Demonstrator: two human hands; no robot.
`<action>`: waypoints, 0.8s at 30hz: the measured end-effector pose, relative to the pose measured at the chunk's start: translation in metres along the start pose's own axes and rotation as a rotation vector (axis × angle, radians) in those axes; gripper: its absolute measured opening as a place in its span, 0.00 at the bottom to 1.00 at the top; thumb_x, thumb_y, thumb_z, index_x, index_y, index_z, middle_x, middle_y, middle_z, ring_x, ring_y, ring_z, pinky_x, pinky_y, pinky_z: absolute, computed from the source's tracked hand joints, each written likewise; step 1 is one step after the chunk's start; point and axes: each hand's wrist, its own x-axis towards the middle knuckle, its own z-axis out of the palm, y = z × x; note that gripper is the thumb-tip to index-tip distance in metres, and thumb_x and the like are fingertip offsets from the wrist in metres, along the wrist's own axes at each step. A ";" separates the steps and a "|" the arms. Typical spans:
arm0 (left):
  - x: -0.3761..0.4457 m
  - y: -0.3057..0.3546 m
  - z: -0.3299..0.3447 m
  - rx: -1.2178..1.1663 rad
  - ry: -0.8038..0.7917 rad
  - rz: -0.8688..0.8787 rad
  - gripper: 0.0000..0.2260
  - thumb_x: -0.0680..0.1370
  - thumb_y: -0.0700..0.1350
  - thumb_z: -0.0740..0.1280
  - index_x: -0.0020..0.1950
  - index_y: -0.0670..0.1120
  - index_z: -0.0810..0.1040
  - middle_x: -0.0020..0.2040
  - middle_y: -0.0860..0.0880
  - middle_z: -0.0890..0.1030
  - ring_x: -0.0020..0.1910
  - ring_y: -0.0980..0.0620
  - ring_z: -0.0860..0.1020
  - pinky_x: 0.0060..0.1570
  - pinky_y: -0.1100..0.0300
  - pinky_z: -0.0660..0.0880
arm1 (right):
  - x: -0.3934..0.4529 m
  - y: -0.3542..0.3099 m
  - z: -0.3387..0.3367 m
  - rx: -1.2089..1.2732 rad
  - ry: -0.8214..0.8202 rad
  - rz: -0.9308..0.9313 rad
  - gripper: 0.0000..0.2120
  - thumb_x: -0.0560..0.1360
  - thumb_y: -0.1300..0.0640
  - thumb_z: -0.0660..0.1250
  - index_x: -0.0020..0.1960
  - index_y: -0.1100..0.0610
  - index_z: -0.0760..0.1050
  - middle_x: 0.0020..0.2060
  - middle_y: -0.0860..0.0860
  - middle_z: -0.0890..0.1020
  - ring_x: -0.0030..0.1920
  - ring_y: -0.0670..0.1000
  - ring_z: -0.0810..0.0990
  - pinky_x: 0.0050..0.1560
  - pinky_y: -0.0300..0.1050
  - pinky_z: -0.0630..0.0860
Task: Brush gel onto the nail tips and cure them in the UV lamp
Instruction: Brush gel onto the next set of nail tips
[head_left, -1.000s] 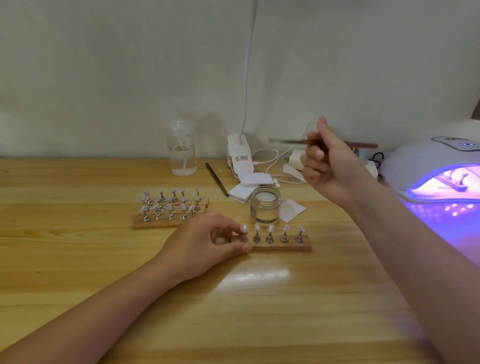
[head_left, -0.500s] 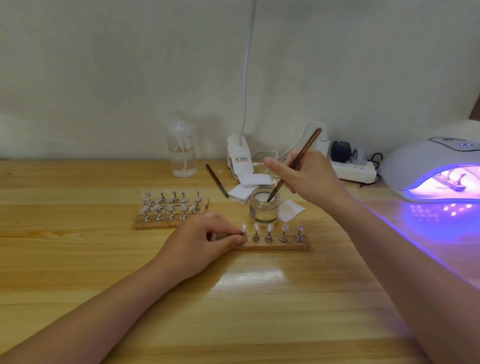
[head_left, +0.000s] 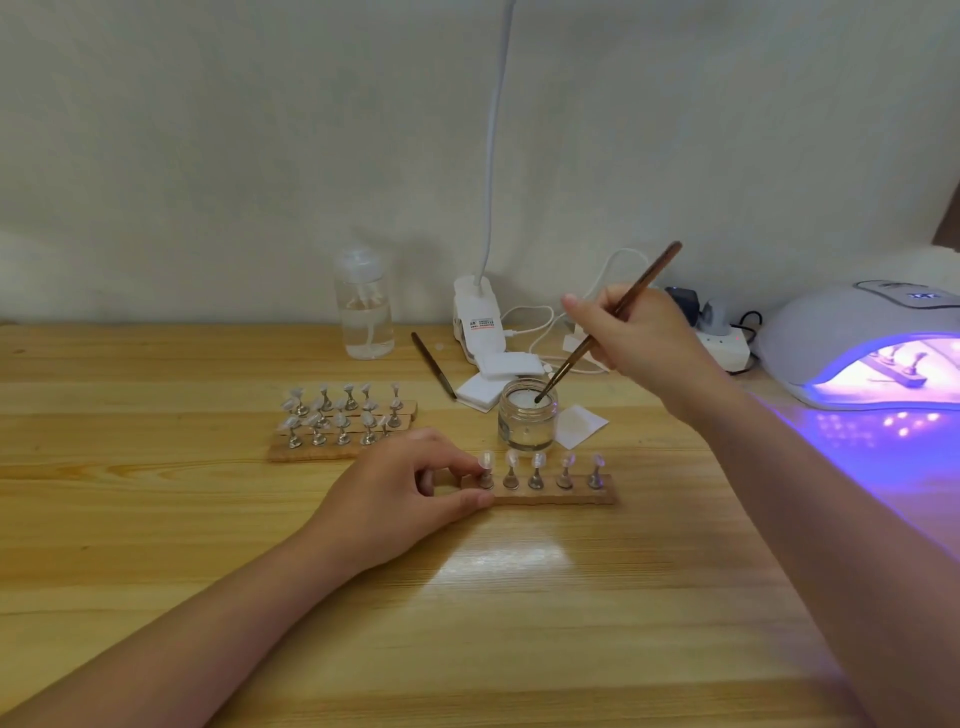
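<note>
A wooden strip (head_left: 561, 498) with several nail tips on metal stands lies at the table's middle. My left hand (head_left: 400, 493) pinches its left end between thumb and fingers. Behind it stands a small glass gel jar (head_left: 525, 426). My right hand (head_left: 639, 338) grips a brown brush (head_left: 608, 322) held slanted, its tip down inside the jar's mouth. At the right edge the white UV lamp (head_left: 831, 332) glows violet, with another strip of nail tips (head_left: 896, 370) inside it.
Further strips of nail tips (head_left: 340, 421) sit left of the jar. A clear bottle (head_left: 363, 306), a clip lamp's base (head_left: 480, 325), white pads (head_left: 493, 374), a second brush (head_left: 434, 364), a white paper square (head_left: 579, 423) and a power strip (head_left: 724, 348) line the back.
My right hand came down from mid-air, swung the brush from level to slanted, and its tip went into the gel jar. My left hand stayed on the strip.
</note>
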 end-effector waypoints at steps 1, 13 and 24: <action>0.000 0.000 0.000 0.004 0.000 -0.001 0.07 0.65 0.54 0.73 0.39 0.65 0.79 0.41 0.60 0.78 0.31 0.59 0.68 0.35 0.63 0.67 | 0.001 0.001 -0.003 0.039 0.008 0.017 0.18 0.77 0.51 0.63 0.30 0.55 0.67 0.17 0.44 0.70 0.20 0.40 0.66 0.26 0.32 0.66; -0.001 0.002 0.000 0.010 0.020 -0.020 0.08 0.66 0.50 0.74 0.41 0.62 0.80 0.40 0.56 0.79 0.32 0.60 0.68 0.34 0.67 0.67 | 0.004 0.015 -0.015 0.132 -0.019 0.124 0.18 0.77 0.53 0.63 0.29 0.54 0.66 0.17 0.44 0.68 0.20 0.42 0.65 0.21 0.32 0.62; 0.000 0.003 0.001 0.004 0.032 -0.051 0.07 0.67 0.49 0.74 0.41 0.61 0.80 0.41 0.55 0.79 0.31 0.60 0.67 0.33 0.68 0.66 | 0.005 0.015 -0.015 0.206 -0.020 0.159 0.17 0.77 0.53 0.63 0.31 0.54 0.66 0.17 0.44 0.68 0.19 0.41 0.64 0.20 0.31 0.62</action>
